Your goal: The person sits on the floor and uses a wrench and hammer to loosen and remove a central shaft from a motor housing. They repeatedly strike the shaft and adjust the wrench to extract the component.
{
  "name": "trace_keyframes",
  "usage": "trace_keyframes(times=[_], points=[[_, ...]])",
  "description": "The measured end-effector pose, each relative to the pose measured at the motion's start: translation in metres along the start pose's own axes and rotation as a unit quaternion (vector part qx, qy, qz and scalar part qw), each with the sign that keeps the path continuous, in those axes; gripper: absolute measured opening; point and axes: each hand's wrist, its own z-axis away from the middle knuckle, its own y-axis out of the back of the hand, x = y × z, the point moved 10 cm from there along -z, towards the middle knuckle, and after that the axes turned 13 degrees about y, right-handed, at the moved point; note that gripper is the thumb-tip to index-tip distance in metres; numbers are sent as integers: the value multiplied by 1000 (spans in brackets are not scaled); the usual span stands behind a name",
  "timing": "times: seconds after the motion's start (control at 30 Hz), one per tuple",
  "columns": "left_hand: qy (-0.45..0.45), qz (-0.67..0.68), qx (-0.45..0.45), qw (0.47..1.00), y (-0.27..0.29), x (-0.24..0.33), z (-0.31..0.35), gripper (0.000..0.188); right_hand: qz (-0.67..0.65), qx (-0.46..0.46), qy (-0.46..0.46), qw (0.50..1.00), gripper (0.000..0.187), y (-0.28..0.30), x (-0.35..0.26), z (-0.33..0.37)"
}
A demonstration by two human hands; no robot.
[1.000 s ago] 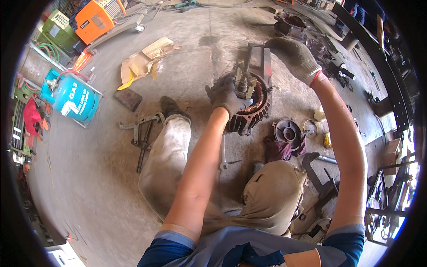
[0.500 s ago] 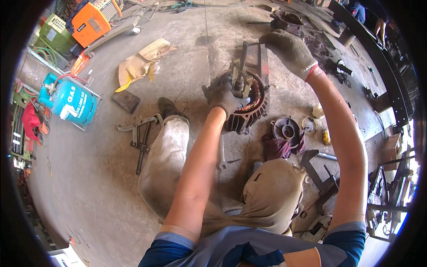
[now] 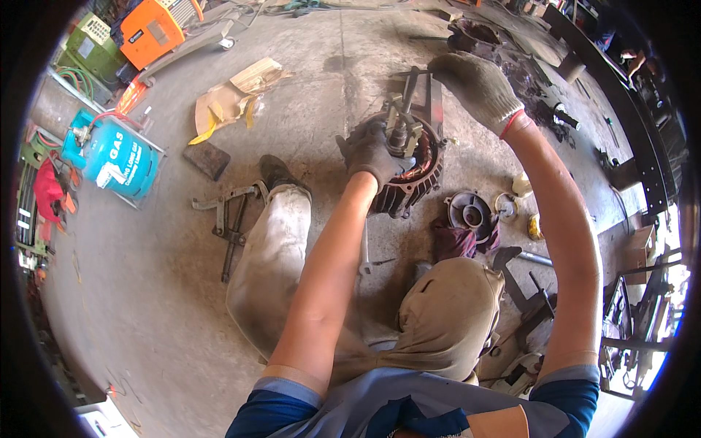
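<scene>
My left hand (image 3: 367,155), in a dark, dirty glove, is closed on a bearing puller (image 3: 400,135). The puller stands over the open top of a finned motor housing (image 3: 406,198), where copper windings (image 3: 422,169) show. From the puller's upper end a dark metal bar (image 3: 410,89) leans up and slightly right. My right hand (image 3: 475,86), in a grey knit glove, is raised beside the bar's top. Its fingers look curled, but the glove's back hides what they grip. A round end cover (image 3: 469,212) rests on a dark red rag (image 3: 454,242) nearer to me.
Left of my leg lies another puller (image 3: 232,219). An open-end wrench (image 3: 366,255) is on the floor between my legs. A blue gas cylinder (image 3: 117,157) and an orange machine (image 3: 151,33) stand at left. Farther back sits another housing (image 3: 473,38); a long dark beam (image 3: 621,87) runs along the right.
The upper end of the dark bar has shifted slightly right, closer to my right hand. Both hands stay in nearly the same places.
</scene>
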Motion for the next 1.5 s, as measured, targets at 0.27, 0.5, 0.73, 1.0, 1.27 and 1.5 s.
trace_keyframes(times=[0.27, 0.5, 0.73, 1.0, 1.27, 1.5], points=[[7, 31, -13, 999, -1, -4, -1, 113, 27, -35, 5, 999, 29, -1, -15, -12], [-1, 40, 11, 999, 4, -1, 4, 117, 134, -100, -37, 985, 39, -13, -21, -25], [6, 69, -21, 997, 3, -2, 2, 119, 153, -124, -111, 974, 54, -13, -25, -22], [-2, 79, -17, 997, 4, -4, 2, 113, 152, -123, -126, 972, 56, -17, -21, -21], [3, 58, -47, 997, 8, 0, 2, 111, 141, -130, -97, 977, 43, -25, -7, -15], [31, 42, 29, 998, 9, 1, 10, 109, 100, -75, -23, 992, 42, -20, -13, -22]])
